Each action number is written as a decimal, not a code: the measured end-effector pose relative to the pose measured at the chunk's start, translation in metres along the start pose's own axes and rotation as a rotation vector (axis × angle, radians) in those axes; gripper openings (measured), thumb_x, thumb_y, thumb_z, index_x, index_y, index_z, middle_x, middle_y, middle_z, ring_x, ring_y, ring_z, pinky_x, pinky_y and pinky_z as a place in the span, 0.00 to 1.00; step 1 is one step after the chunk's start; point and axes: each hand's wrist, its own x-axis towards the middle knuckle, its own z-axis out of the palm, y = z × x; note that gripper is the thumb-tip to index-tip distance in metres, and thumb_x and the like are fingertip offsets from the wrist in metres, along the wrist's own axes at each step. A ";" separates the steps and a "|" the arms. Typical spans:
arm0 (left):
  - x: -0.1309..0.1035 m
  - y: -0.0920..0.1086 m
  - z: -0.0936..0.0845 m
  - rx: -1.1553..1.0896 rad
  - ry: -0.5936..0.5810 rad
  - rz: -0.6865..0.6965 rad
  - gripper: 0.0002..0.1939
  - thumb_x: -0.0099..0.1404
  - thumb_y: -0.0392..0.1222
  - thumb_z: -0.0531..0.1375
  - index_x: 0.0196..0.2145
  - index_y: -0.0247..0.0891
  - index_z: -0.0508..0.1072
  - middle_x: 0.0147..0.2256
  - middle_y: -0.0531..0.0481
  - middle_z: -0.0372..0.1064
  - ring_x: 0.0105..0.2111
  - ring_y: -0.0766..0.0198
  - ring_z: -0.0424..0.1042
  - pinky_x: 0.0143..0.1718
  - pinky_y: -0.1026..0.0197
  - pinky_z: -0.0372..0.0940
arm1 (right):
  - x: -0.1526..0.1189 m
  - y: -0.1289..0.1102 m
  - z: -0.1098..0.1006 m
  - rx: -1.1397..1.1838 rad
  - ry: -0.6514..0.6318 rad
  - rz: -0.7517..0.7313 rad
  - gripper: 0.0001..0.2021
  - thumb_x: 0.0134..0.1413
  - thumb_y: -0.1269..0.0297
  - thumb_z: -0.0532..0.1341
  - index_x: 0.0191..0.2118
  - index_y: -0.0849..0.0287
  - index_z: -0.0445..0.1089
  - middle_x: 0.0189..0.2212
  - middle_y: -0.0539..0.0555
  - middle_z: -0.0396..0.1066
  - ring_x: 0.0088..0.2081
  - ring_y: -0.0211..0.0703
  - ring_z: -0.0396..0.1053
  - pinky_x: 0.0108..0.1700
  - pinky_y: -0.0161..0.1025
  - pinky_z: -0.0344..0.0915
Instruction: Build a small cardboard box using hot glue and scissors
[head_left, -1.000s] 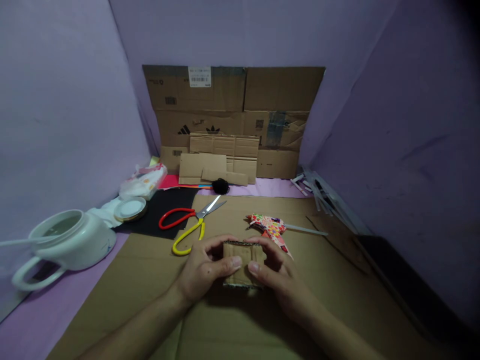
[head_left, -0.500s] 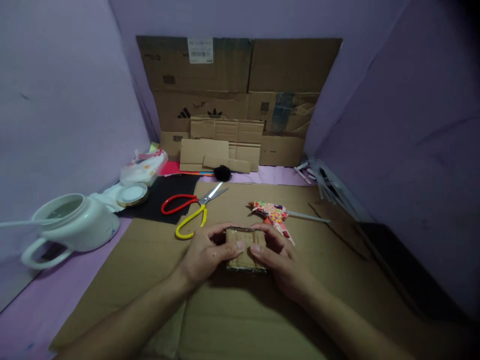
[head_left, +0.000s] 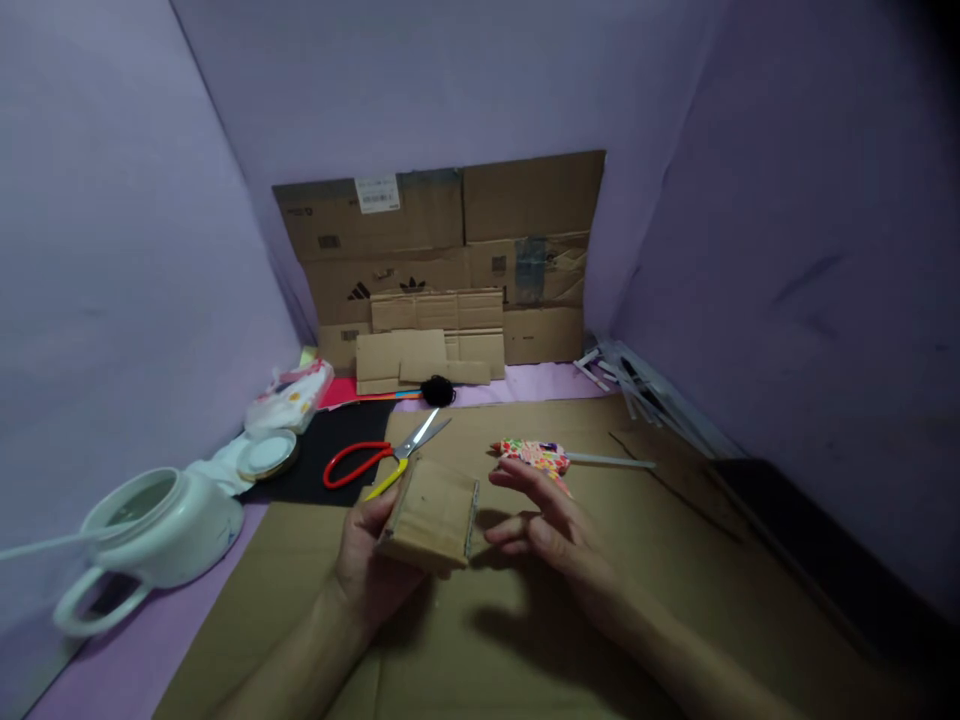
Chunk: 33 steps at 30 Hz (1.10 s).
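A small cardboard box point(head_left: 435, 510) rests in my left hand point(head_left: 369, 555), gripped from the left and below, its plain face turned up and tilted. My right hand point(head_left: 562, 535) is just right of the box, fingers apart and holding nothing. Beyond the left hand lie scissors point(head_left: 397, 452) with one red and one yellow handle, blades apart; the box partly covers the yellow handle. Behind my right fingers is a flower-patterned glue gun point(head_left: 534, 455) with a clear glue stick in its back; my hand hides part of its grip.
A cardboard sheet point(head_left: 300, 600) covers the work surface. At left stand a white teapot-like pot point(head_left: 169, 530) and a round lid point(head_left: 268, 453). Black yarn point(head_left: 438, 391) lies near cardboard pieces point(head_left: 401, 360) at the back. Glue sticks point(head_left: 637, 385) and a dark flat object point(head_left: 810, 540) are at right.
My right hand has let go of the box and opened to the right. My left hand has moved left with the box, which has turned. The camera view has tilted up.
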 end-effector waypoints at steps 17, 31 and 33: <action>0.002 -0.004 -0.001 -0.043 0.000 0.057 0.11 0.51 0.35 0.62 0.34 0.33 0.77 0.28 0.45 0.79 0.26 0.53 0.77 0.26 0.57 0.69 | 0.004 -0.004 0.008 0.096 0.247 -0.099 0.18 0.45 0.50 0.67 0.25 0.56 0.61 0.09 0.35 0.52 0.10 0.25 0.45 0.12 0.27 0.64; -0.001 -0.020 0.002 0.066 -0.325 -0.225 0.10 0.43 0.36 0.64 0.27 0.30 0.78 0.25 0.45 0.76 0.28 0.57 0.75 0.32 0.62 0.66 | -0.019 -0.014 0.007 -0.519 -0.335 -0.280 0.54 0.29 0.70 0.76 0.64 0.47 0.49 0.65 0.59 0.51 0.66 0.61 0.48 0.65 0.55 0.47; -0.002 -0.017 0.002 0.116 -0.264 -0.104 0.14 0.42 0.35 0.66 0.30 0.31 0.78 0.27 0.46 0.76 0.29 0.58 0.75 0.32 0.62 0.67 | -0.019 -0.015 0.006 -0.508 -0.347 -0.245 0.56 0.28 0.67 0.77 0.65 0.50 0.49 0.66 0.60 0.48 0.66 0.62 0.45 0.65 0.55 0.44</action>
